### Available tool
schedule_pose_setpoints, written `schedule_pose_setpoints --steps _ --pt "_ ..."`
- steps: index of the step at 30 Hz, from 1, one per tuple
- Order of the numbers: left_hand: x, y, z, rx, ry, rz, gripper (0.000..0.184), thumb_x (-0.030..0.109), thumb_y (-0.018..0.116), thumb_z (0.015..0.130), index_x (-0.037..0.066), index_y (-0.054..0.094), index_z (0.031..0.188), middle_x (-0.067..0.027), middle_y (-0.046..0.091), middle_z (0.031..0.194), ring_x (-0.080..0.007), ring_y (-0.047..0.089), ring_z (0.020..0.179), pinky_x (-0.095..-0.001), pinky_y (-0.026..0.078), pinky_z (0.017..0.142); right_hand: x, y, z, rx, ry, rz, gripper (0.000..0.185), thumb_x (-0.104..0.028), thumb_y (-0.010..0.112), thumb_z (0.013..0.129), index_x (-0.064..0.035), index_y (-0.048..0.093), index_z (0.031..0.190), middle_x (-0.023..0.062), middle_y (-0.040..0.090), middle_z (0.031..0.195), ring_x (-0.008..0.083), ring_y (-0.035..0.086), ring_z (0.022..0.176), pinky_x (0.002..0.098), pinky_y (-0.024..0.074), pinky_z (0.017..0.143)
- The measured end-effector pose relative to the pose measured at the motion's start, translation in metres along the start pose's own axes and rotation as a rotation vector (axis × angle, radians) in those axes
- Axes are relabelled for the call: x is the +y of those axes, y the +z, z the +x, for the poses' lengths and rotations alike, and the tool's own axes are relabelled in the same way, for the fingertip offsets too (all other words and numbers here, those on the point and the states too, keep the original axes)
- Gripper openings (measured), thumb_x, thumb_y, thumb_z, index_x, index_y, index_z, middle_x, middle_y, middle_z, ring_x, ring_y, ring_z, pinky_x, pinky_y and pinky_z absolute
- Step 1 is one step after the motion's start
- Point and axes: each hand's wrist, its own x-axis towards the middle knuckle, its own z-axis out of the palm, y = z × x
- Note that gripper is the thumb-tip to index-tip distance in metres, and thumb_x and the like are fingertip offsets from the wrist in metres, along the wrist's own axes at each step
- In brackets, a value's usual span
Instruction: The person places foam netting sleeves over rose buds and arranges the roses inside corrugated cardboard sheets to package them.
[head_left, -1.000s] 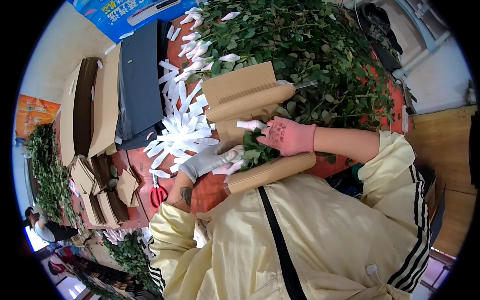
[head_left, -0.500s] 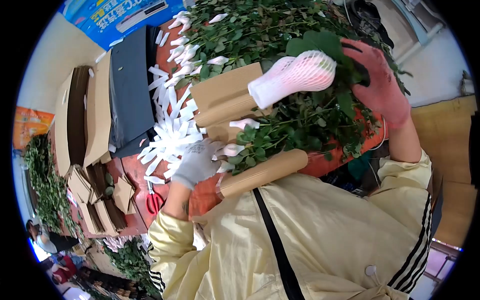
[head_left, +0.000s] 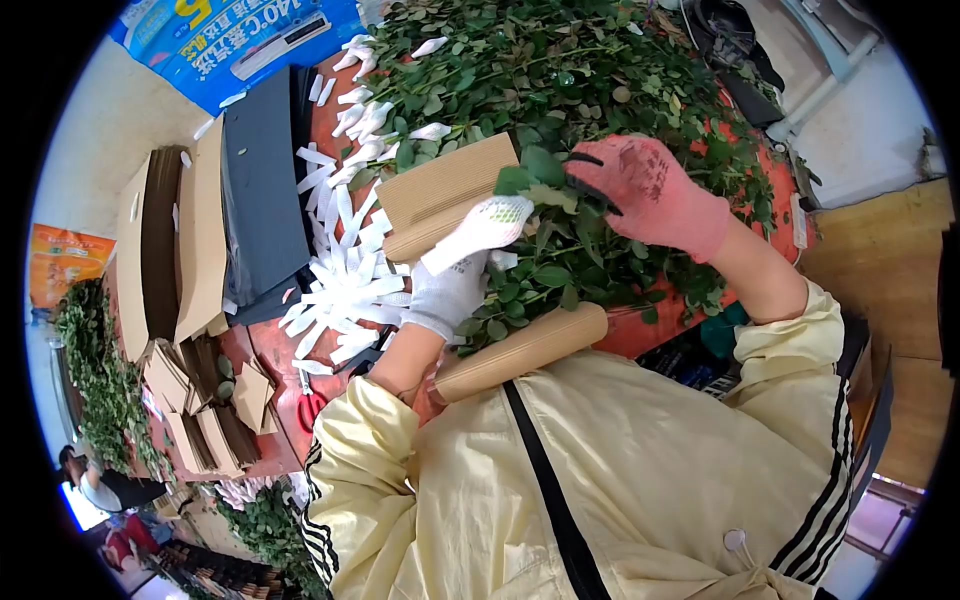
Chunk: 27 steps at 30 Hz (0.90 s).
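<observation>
My right hand (head_left: 650, 195), in a pink glove with dark fingertips, is closed around the leafy upper stem of a rose (head_left: 495, 222). The rose's head wears a white net sleeve and points left. Just below the sleeve's lower end is my left hand (head_left: 445, 298), in a pale grey glove; its fingers are hidden behind the sleeve and leaves. Under the rose lies a folded sheet of corrugated cardboard (head_left: 450, 185). Nearer my body, a curled piece of corrugated cardboard (head_left: 525, 352) sits beside leafy stems (head_left: 545, 275).
Loose white net sleeves (head_left: 345, 290) are heaped left of my hands, with red-handled scissors (head_left: 311, 408) nearby. A large pile of rose stems (head_left: 560, 70) covers the table's far side. Cardboard stacks (head_left: 200, 220) and a dark board (head_left: 265, 185) stand left. Other people are in the lower-left background.
My right hand has brought the sleeved rose left and lower, away from the camera. My left hand has moved right, from the sleeve heap to beside the rose's head.
</observation>
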Motion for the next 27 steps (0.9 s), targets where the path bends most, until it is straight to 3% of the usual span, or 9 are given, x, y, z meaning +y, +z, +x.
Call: schedule_pose_setpoints --steps 3,8,14,15,17,20,23,26,27 --pt "-0.005 -0.007 -0.014 0.195 0.053 0.090 0.030 0.014 0.055 0.076 0.013 0.057 0.107 -0.0103 0.060 0.105 -0.0278 0.061 0.087 -0.0404 0.049 0.074 0.006 0.027 -0.008 0.102 -0.055 -0.042 0.058 -0.018 0.060 0.069 -0.0109 0.047 0.125 0.0119 0.054 0.120 0.0249 0.054 0.104 0.0357 0.0406 0.091" --pt "-0.018 -0.020 -0.042 0.039 -0.107 0.146 0.025 0.018 0.057 0.078 0.011 0.058 0.102 -0.0114 0.059 0.088 -0.0298 0.062 0.070 -0.0405 0.050 0.061 0.005 0.029 0.000 0.068 -0.066 -0.018 0.054 -0.021 0.059 0.071 -0.0118 0.047 0.122 0.0111 0.056 0.113 0.0244 0.058 0.096 0.0341 0.0464 0.080" --pt "-0.053 0.027 -0.062 0.150 -0.290 -0.085 0.028 0.025 0.058 0.079 0.008 0.061 0.101 -0.0148 0.061 0.092 -0.0330 0.061 0.083 -0.0416 0.048 0.072 -0.042 0.075 0.013 0.006 -0.126 0.133 0.027 -0.020 0.051 0.077 -0.0085 0.053 0.102 0.0103 0.057 0.083 0.0256 0.061 0.073 0.0364 0.0480 0.058" --pt "-0.051 0.023 -0.063 0.146 -0.338 -0.160 0.030 0.026 0.058 0.079 0.008 0.061 0.102 -0.0154 0.062 0.096 -0.0335 0.060 0.083 -0.0413 0.047 0.073 -0.054 0.075 0.023 -0.288 -0.047 0.088 0.041 -0.025 0.055 0.074 -0.0097 0.052 0.112 0.0083 0.058 0.093 0.0242 0.059 0.082 0.0374 0.0471 0.068" --pt "-0.059 0.019 -0.072 0.164 -0.291 -0.284 0.031 0.027 0.059 0.080 0.007 0.061 0.103 -0.0153 0.063 0.096 -0.0322 0.061 0.083 -0.0398 0.048 0.073 -0.062 0.098 0.034 -0.267 -0.025 0.154 0.020 -0.015 0.047 0.082 -0.0052 0.052 0.099 0.0123 0.061 0.085 0.0270 0.062 0.076 0.0377 0.0491 0.062" --pt "-0.062 0.016 -0.096 0.166 -0.332 -0.515 0.033 0.029 0.059 0.081 0.006 0.062 0.104 -0.0146 0.064 0.096 -0.0288 0.062 0.081 -0.0370 0.048 0.072 -0.057 0.149 0.048 -0.326 -0.004 0.157 0.027 -0.019 0.050 0.081 -0.0034 0.052 0.103 0.0136 0.062 0.087 0.0282 0.062 0.083 0.0381 0.0490 0.071" --pt "-0.069 0.024 -0.119 -0.129 -0.394 -0.882 0.038 0.029 0.065 0.078 0.004 0.062 0.106 -0.0137 0.066 0.090 -0.0257 0.064 0.082 -0.0351 0.049 0.073 -0.058 0.145 0.040 -0.052 -0.026 0.193 0.036 -0.025 0.054 0.080 -0.0017 0.051 0.108 0.0150 0.062 0.089 0.0283 0.061 0.088 0.0385 0.0474 0.076" --pt "-0.062 0.015 -0.123 -0.179 -0.286 -0.760 0.038 0.025 0.067 0.076 0.003 0.061 0.107 -0.0149 0.066 0.092 -0.0278 0.063 0.084 -0.0357 0.049 0.074 -0.061 0.101 0.037 -0.205 -0.011 0.149 0.044 -0.028 0.055 0.078 -0.0019 0.050 0.113 0.0157 0.059 0.103 0.0284 0.056 0.097 0.0380 0.0448 0.080" --pt "-0.060 0.011 -0.121 -0.188 -0.195 -0.632 0.037 0.018 0.067 0.077 0.002 0.060 0.109 -0.0100 0.065 0.091 -0.0188 0.060 0.082 -0.0309 0.048 0.074 -0.065 0.093 0.032 -0.160 -0.036 0.050 0.044 -0.028 0.055 0.078 -0.0026 0.050 0.114 0.0157 0.057 0.108 0.0285 0.054 0.100 0.0382 0.0436 0.081"
